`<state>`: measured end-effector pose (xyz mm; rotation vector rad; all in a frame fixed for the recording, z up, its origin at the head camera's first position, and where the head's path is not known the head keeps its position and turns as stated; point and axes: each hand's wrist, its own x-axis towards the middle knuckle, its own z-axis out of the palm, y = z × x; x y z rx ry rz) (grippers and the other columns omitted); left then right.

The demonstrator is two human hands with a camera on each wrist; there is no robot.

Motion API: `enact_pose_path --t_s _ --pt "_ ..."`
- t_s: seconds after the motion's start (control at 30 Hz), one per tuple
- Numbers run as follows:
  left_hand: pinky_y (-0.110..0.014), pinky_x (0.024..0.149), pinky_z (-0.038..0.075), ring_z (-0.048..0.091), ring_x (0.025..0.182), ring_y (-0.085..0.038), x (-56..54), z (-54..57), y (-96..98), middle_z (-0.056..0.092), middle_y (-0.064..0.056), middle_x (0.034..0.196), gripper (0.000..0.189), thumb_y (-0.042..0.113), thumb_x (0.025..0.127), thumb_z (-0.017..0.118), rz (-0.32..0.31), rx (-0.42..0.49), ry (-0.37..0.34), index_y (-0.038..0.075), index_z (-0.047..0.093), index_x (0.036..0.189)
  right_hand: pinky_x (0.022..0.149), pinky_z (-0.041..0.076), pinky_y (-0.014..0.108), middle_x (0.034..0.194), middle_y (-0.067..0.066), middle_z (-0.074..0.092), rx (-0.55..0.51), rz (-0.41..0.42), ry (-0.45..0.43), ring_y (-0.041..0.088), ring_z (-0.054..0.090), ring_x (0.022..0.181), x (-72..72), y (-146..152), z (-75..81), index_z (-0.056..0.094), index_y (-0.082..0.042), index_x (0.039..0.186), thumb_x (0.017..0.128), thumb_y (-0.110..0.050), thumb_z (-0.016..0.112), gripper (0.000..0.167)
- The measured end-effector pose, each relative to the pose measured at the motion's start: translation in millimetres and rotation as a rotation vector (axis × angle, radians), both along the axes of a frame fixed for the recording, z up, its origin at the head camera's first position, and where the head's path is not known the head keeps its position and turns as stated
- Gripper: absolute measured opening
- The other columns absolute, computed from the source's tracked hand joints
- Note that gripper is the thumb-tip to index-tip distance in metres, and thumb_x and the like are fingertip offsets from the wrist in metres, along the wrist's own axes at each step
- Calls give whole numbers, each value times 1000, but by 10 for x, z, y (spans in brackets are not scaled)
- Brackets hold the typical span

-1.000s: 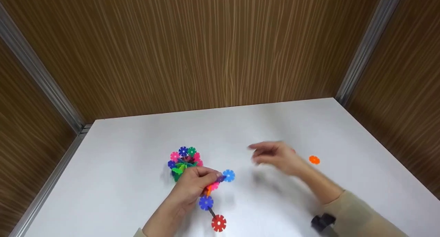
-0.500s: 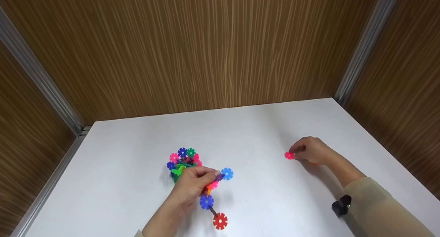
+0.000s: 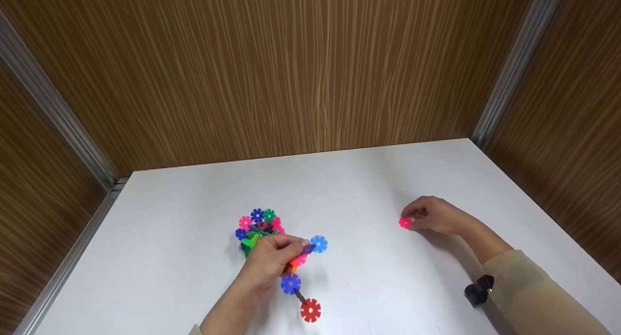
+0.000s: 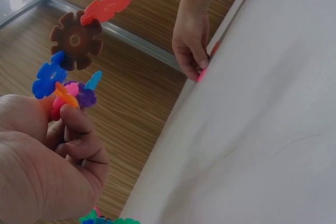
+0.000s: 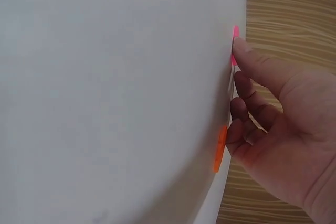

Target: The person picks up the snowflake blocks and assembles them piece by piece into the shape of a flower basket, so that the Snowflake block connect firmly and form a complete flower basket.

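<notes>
My left hand point(image 3: 264, 259) pinches a chain of interlocking plastic snowflake discs between thumb and fingers, above the table. From the grip hang a blue disc point(image 3: 290, 284), a dark brown disc point(image 4: 76, 40) and, at the end, a red disc point(image 3: 311, 310). A light blue disc point(image 3: 318, 243) sticks out to the right, joined to a purple one point(image 4: 85, 96). Over on the right, my right hand point(image 3: 436, 216) has its thumb and fingertips on the edge of a pink disc point(image 3: 404, 223) at the table surface.
Behind my left hand stands a cluster of joined multicoloured discs point(image 3: 257, 228), partly covered by it. An orange disc point(image 5: 220, 150) lies by my right hand's curled fingers. Wood-grain panels point(image 3: 310, 68) rise around the white table point(image 3: 194, 189).
My right hand has swung out to the right and taken the pink disc by its edge, shifting it slightly left. The left hand and its chain have hardly moved.
</notes>
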<state>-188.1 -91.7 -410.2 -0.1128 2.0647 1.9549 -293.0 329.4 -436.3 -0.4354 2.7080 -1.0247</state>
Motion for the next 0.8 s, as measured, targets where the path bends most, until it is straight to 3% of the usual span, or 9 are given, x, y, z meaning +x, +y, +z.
enact_pose_path --t_s 0.1,0.2,0.4,0.57,0.8 --pt "-23 69 52 61 83 -18 -2 -4 -2 76 -8 100 20 24 99 78 4 -5 -5 8 82 110 80 53 30 100 6 67 -66 26 32 23 59 91 46 -121 -5 71 -8 106 94 -8 81 16" --pt "-23 68 52 60 83 -18 -4 -7 -8 75 -8 101 20 25 99 78 5 -6 -7 8 82 109 70 54 24 92 8 69 -212 80 58 19 63 81 183 -420 33 68 -4 99 95 -3 78 10" --pt "-23 67 51 60 81 -17 4 -10 -15 76 -8 101 20 26 98 79 28 -4 -2 9 82 108 82 64 36 103 21 76 -525 264 13 28 77 91 545 -1240 214 73 -1 105 100 -6 74 8" --pt "-22 61 51 58 70 -14 23 -15 -18 74 -6 91 19 23 99 78 15 12 45 7 82 109 84 64 37 102 22 76 -619 279 27 29 78 92 723 -1600 250 74 -1 106 100 -5 74 8" --pt "-20 54 45 53 57 -11 27 12 -28 69 -4 78 22 23 102 73 -39 -2 36 3 79 110 82 64 37 97 18 76 -673 278 94 29 78 89 790 -1709 213 74 2 102 100 -1 73 4"
